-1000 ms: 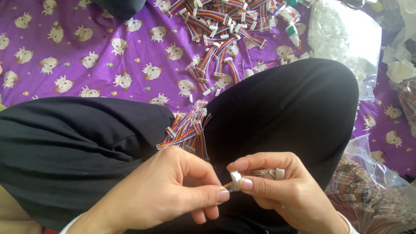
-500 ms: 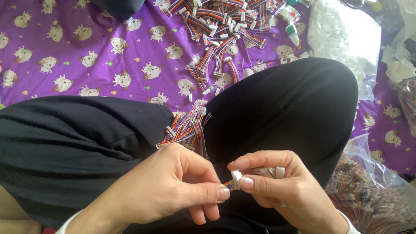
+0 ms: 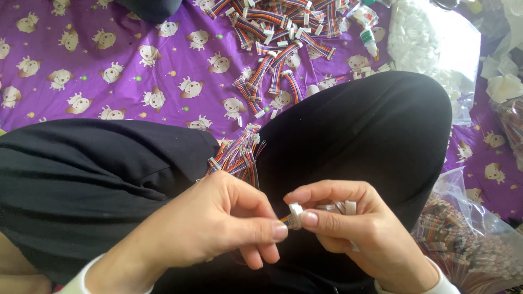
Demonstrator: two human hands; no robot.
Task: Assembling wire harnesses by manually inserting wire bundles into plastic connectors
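Above the person's lap [image 3: 354, 136], the right hand [image 3: 359, 234] pinches a white connector [image 3: 296, 214] steady while the left hand [image 3: 218, 228] grips the coloured wires [image 3: 284, 219] at its mouth, spare connectors [image 3: 343, 207] tucked behind the right fingers.

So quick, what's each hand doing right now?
Left hand: closed, pinching the end of a multicoloured ribbon wire.
Right hand: closed on a small white connector, spare ones tucked behind its fingers.

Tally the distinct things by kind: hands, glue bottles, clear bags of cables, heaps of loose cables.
Hands: 2 (left hand, right hand)
Glue bottle: 1
Clear bag of cables: 1
Heaps of loose ribbon cables: 2 (on the cloth, on the lap)
Total: 6
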